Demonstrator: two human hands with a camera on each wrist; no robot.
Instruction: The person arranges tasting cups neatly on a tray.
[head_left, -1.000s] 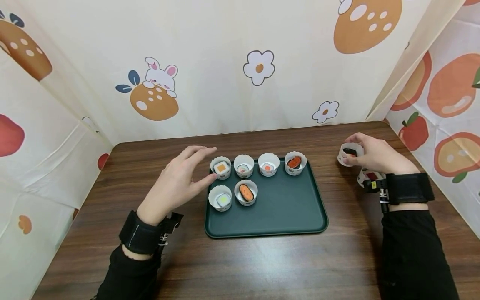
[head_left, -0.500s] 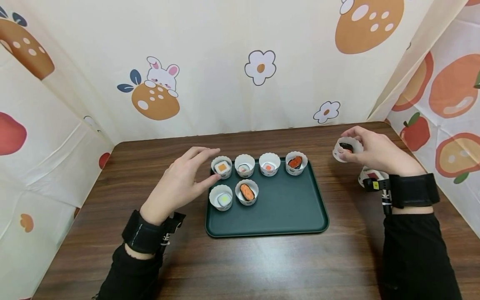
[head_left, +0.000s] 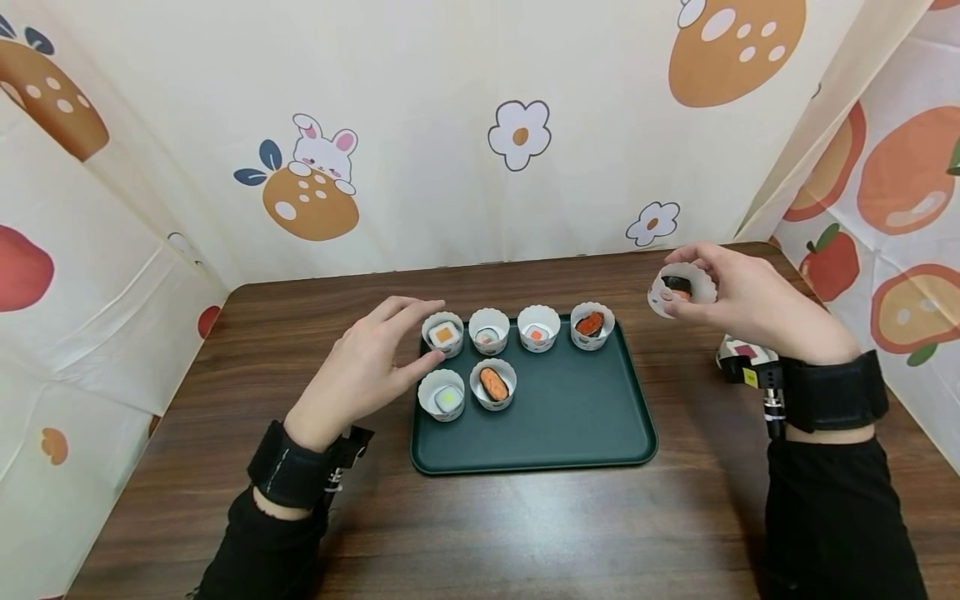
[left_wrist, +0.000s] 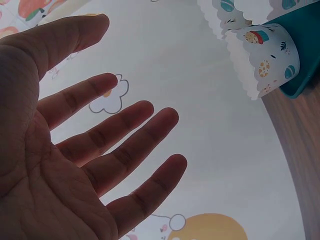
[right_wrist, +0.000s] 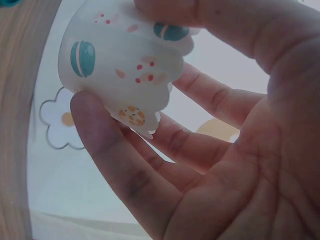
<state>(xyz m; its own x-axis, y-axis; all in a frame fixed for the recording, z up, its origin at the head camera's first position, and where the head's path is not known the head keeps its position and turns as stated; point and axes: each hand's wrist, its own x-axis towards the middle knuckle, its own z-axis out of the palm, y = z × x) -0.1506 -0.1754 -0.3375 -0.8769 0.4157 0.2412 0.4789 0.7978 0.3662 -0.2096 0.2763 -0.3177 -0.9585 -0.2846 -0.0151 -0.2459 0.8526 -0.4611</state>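
Observation:
My right hand (head_left: 757, 304) grips a scalloped white paper cup (head_left: 702, 283) between thumb and fingers, off the table. Inside that cup lies a piece of sushi (head_left: 677, 287) with a dark band. In the right wrist view the cup (right_wrist: 107, 65) shows printed macarons on its side. At the left, my left hand (head_left: 363, 367) hovers with its fingers spread beside the tray's left edge, holding nothing; the left wrist view shows its bare palm. Closest to its fingertips stands a cup with a yellow-centred sushi piece (head_left: 443, 334) in the tray's back left corner.
The dark green tray (head_left: 570, 417) bears several sushi cups, in a back row and at the front left, one with an orange-topped sushi (head_left: 493, 384). Another cup (head_left: 738, 350) stands partly hidden behind the right wrist strap. A patterned curtain (head_left: 420, 192) rises behind the wooden table (head_left: 525, 533).
My right hand has lifted the sushi cup off the table and moved it left, away from the other cup at the right. My left hand has barely shifted.

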